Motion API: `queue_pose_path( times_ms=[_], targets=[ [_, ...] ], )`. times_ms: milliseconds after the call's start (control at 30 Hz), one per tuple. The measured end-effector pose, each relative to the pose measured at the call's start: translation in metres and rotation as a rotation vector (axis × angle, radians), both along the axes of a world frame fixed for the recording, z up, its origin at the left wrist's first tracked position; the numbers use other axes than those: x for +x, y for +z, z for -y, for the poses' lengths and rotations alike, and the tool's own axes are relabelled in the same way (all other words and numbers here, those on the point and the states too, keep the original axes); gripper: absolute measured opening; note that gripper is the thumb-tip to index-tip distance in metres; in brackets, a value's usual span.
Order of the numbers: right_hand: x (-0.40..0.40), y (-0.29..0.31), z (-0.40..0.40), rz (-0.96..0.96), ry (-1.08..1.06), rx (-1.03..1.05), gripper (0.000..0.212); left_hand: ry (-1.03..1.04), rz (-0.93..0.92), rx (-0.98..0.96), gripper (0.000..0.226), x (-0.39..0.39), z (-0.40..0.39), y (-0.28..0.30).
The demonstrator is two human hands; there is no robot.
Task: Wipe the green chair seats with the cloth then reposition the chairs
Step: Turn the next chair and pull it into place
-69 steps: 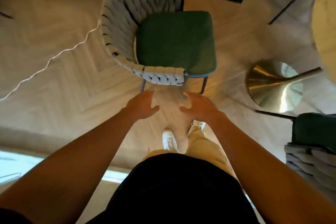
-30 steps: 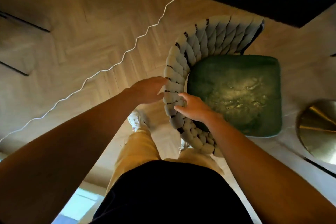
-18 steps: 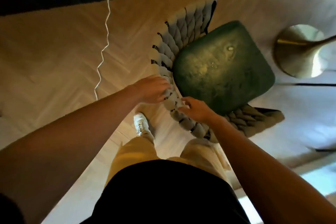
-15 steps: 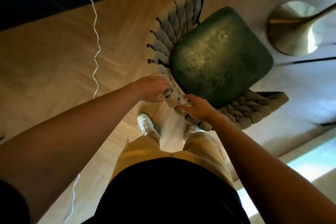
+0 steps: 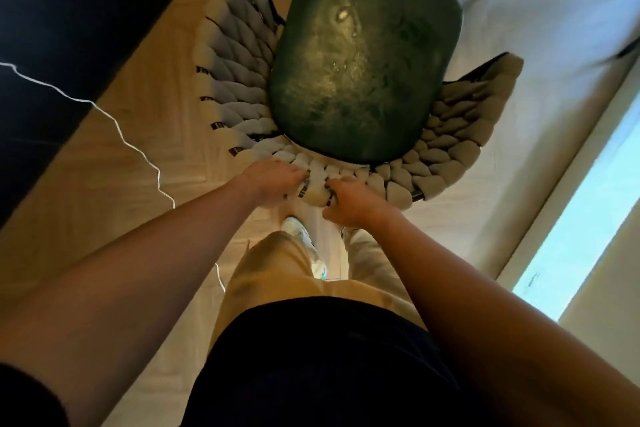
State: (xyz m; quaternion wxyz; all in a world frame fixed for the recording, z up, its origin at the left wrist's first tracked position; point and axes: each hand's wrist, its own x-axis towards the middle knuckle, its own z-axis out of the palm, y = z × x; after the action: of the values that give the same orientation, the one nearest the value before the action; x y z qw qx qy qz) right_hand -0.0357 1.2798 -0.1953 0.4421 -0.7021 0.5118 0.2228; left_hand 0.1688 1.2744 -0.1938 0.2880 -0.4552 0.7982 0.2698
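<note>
Head view shows us gripping the woven backrest of the green chair seat, left hand and right hand both clenched around its rim.

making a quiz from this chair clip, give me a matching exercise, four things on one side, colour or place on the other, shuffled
Things:
1. chair seat
2. woven backrest
3. left hand
4. white cord

Descriptions:
A. lies in a zigzag on the wood floor
B. grips the backrest beside the right hand
C. dark green
D. pale braided strips curving round the seat

Pairs: 1-C, 2-D, 3-B, 4-A
</note>
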Motion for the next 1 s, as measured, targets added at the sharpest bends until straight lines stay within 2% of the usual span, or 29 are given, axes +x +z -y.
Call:
queue_pose_path(
  times_ms=[167,300,467,600,733,1000],
  targets=[
    [0.02,-0.001,-0.017,-0.147,-0.004,-0.175,0.044,-0.042,-0.039,-0.074,0.046,0.004,-0.001,-0.006],
    [0.036,-0.004,-0.021,-0.26,-0.013,-0.238,0.031,-0.094,-0.094,-0.041,0.038,0.013,0.008,-0.009],
    [0.055,-0.004,-0.03,-0.332,-0.147,-0.293,0.019,-0.191,-0.138,-0.06,0.033,0.023,0.012,-0.01],
    [0.089,-0.001,-0.039,-0.371,-0.178,-0.281,0.017,-0.243,-0.142,-0.05,0.039,0.05,0.011,-0.01],
    [0.128,0.005,-0.046,-0.368,-0.206,-0.246,0.01,-0.288,-0.159,0.004,0.029,0.086,0.015,-0.008],
    [0.148,0.014,-0.027,-0.354,-0.286,-0.268,0.025,-0.292,-0.177,-0.003,0.037,0.103,0.038,-0.002]
  ],
)
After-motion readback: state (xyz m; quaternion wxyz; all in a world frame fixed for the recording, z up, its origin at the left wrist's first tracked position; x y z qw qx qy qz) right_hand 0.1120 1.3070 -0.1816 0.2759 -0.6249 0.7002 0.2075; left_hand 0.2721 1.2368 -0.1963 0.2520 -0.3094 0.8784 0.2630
